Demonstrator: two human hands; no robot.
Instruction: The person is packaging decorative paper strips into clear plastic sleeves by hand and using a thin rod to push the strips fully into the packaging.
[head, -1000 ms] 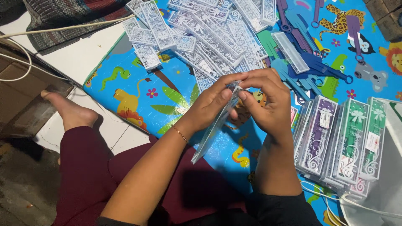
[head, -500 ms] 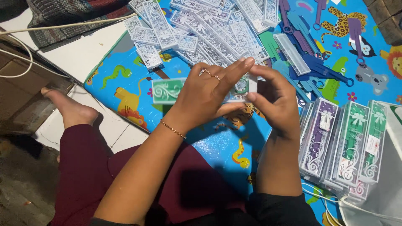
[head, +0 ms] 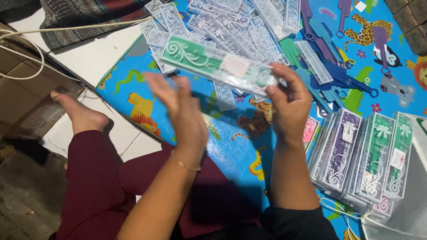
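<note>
Maroon trousers (head: 93, 186), thin gold bracelet (head: 184, 163)

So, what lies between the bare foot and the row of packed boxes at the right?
In the head view, between the foot and the packed boxes lie the animal-print mat and both forearms; the left hand is blurred.

The left hand (head: 180, 113) was smeared with motion, so its grip could not be judged. The green packet's (head: 218, 66) right end sat hidden behind the right hand's fingers (head: 284, 78). The clear bag (head: 411, 200) and the stacked packets (head: 360, 155) ran off at the right edge
</note>
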